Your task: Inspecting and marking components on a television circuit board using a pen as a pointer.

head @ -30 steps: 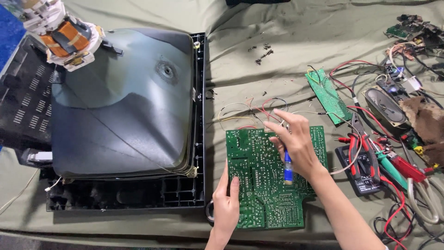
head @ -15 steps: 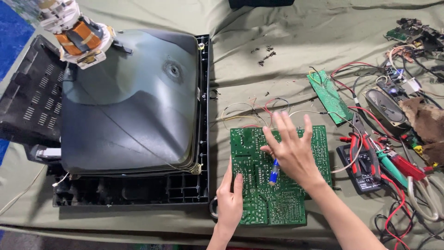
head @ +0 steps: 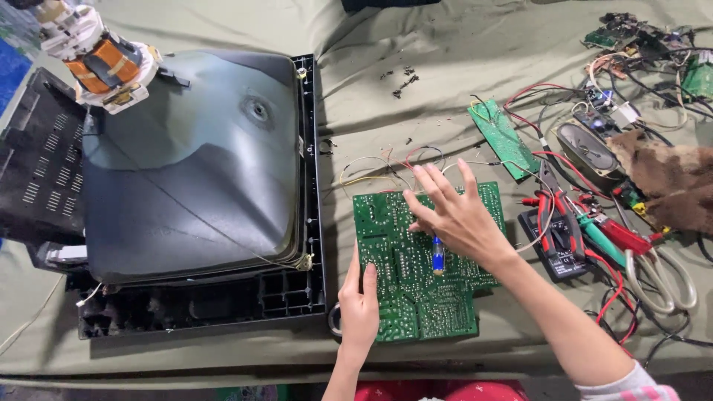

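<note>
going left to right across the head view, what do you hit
black vented back cover → grey picture tube → left hand → large green circuit board → right hand → multimeter → brown cloth

A grey, rounded picture tube, the one screen here, is lying face down in its black frame at the left of the cloth-covered worktop, while a small black meter is sitting right of centre, its display hidden under red-handled pliers.
</note>
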